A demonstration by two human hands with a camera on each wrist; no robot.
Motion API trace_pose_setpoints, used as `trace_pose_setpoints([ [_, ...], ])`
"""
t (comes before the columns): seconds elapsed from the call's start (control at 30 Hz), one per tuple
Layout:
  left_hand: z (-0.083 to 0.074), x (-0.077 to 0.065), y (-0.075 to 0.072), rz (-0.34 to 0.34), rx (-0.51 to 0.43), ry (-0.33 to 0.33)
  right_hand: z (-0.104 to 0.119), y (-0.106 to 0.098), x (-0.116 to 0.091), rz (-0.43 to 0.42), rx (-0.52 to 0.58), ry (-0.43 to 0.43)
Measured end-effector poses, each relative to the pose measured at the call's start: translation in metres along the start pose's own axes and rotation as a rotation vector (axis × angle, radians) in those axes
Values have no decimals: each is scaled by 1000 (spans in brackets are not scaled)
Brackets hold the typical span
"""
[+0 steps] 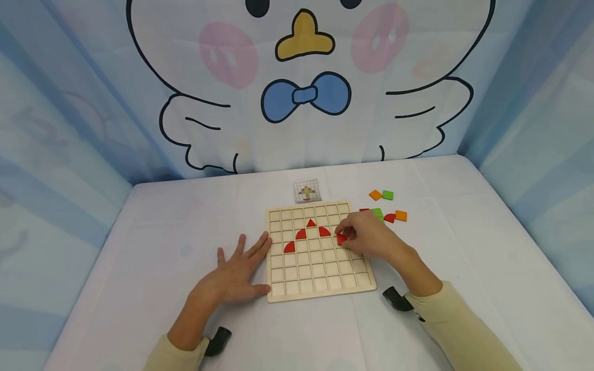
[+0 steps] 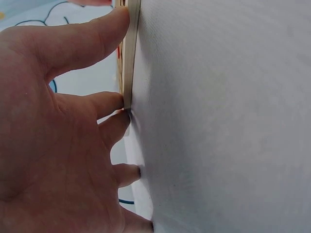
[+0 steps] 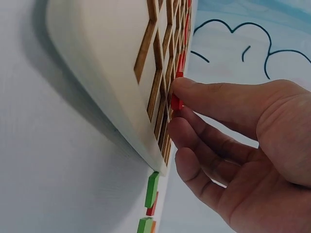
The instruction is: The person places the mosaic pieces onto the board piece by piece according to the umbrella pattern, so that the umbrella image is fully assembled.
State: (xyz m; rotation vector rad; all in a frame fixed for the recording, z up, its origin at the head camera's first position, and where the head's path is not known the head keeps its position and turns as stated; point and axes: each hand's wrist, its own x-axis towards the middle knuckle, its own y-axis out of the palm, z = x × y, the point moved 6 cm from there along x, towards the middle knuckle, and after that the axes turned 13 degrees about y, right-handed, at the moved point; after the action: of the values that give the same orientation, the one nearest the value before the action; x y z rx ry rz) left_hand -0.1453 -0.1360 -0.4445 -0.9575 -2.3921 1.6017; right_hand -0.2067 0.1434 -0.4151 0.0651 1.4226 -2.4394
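Note:
A wooden grid board [image 1: 306,286] lies on the white table, with a red triangle [image 1: 311,223] and several red quarter-circle pieces [image 1: 290,247] set in its squares. My right hand [image 1: 371,234] pinches a red piece [image 3: 177,101] between thumb and fingers over the board's right side; its shape is partly hidden by the fingers. With fingers spread, my left hand [image 1: 238,275] rests at the board's left edge. In the left wrist view its thumb and forefinger touch the board's side [image 2: 130,58], while the other fingertips rest on the cloth.
Behind the board lies a small pattern card [image 1: 307,191] showing a coloured figure on a grid. To the back right are loose orange [image 1: 375,195], green [image 1: 388,195] and red [image 1: 390,218] pieces. A printed curtain [image 1: 306,139] hangs along the table's far edge.

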Motion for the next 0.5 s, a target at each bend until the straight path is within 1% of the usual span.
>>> trace_pose_setpoints([
  [0.23, 0, -1, -1, 3, -7, 0, 1, 4, 1, -2, -19, -16],
  [0.5, 0, -1, -1, 3, -10, 1, 0, 2, 1, 9, 4, -22],
])
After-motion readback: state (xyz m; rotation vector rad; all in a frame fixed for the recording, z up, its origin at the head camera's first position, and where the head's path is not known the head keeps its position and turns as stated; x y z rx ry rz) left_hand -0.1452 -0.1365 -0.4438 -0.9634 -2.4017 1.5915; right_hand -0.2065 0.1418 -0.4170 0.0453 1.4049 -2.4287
